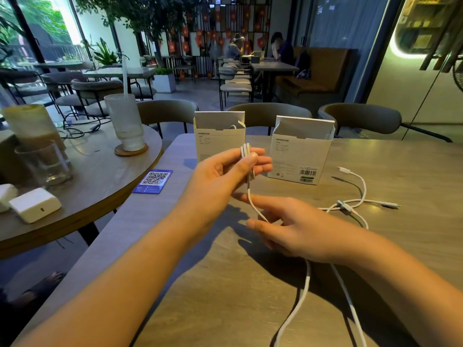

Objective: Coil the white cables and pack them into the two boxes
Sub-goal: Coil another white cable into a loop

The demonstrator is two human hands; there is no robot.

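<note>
Above the desk (250, 284), in front of the two open boxes, the left hand (225, 171) pinches a small bundle of loops of a white cable (250, 196) between thumb and fingers, while the right hand (288, 229) sits lower with fingers loosely spread, the cable's tail passing between them and trailing off toward the near edge of the desk; that long slack tail looks like the main risk, since it could drag, snag on the desk edge or tug the loops loose if the right hand feeds it unevenly; the loops are held only by a light pinch, so a slip of the thumb would likely let the coil spring open; a second white cable (355, 201) lies uncoiled to the right, close enough that the two could tangle; the left box (219, 144) already seems to show a bit of cable inside, the right box (300, 151) stands just beside it, and both are light cardboard that a careless push could tip; the desk is grey wood-grain with a blue QR card (153, 181) at its left edge; beside it a round table carries glasses (124, 121) and a white charger (35, 204); the room is a café with padded chairs, potted plants and people seated far back
</note>
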